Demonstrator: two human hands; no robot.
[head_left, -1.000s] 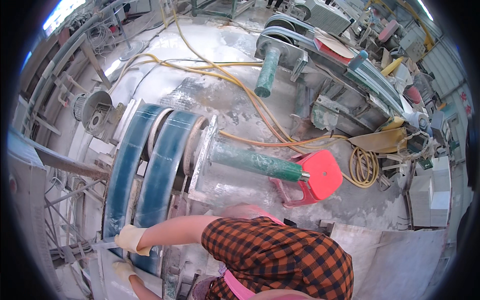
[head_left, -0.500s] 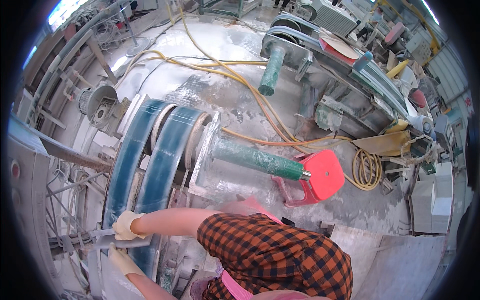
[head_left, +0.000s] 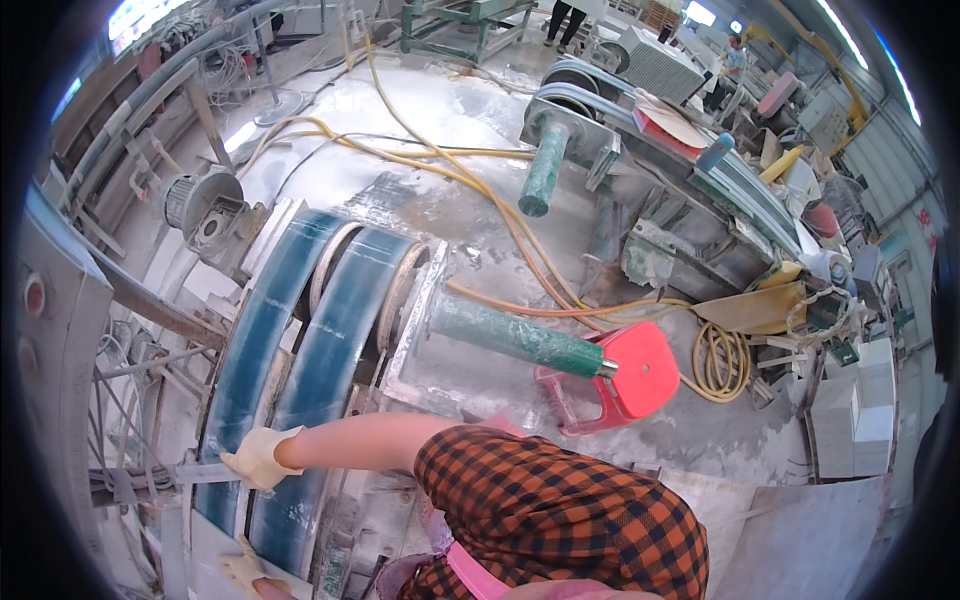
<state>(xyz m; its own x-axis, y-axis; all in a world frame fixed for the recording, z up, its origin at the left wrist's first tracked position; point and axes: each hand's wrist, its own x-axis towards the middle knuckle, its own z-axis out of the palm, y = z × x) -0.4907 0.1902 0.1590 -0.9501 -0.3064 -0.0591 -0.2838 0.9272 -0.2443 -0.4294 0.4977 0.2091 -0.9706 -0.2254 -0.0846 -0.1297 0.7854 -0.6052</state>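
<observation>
My right hand (head_left: 264, 458), in a cream glove, reaches across two blue belts (head_left: 335, 325) of a machine. Its fingers point left, beside the end of a narrow pale bar (head_left: 203, 473); they look apart, with nothing visible in them. Lower down, my left hand (head_left: 252, 572), also gloved, grips a pale grey flat slab (head_left: 205, 555) lying across the lower part of the belts. Its fingers and thumb are spread over the slab's edge. The picture's lower rim cuts off my left forearm and part of the slab.
A green cylinder (head_left: 520, 338) juts from the belt machine toward a red stool (head_left: 643, 370). Yellow hoses (head_left: 490, 190) cross the floor to a coil (head_left: 722, 362). A grey motor (head_left: 207, 215) stands beyond the belts. Another belt machine (head_left: 570, 105) and people are farther off.
My hands, together at a pale slab before, are now apart. My left hand has moved down with the slab, while my right stays over the belts. The view has shifted slightly.
</observation>
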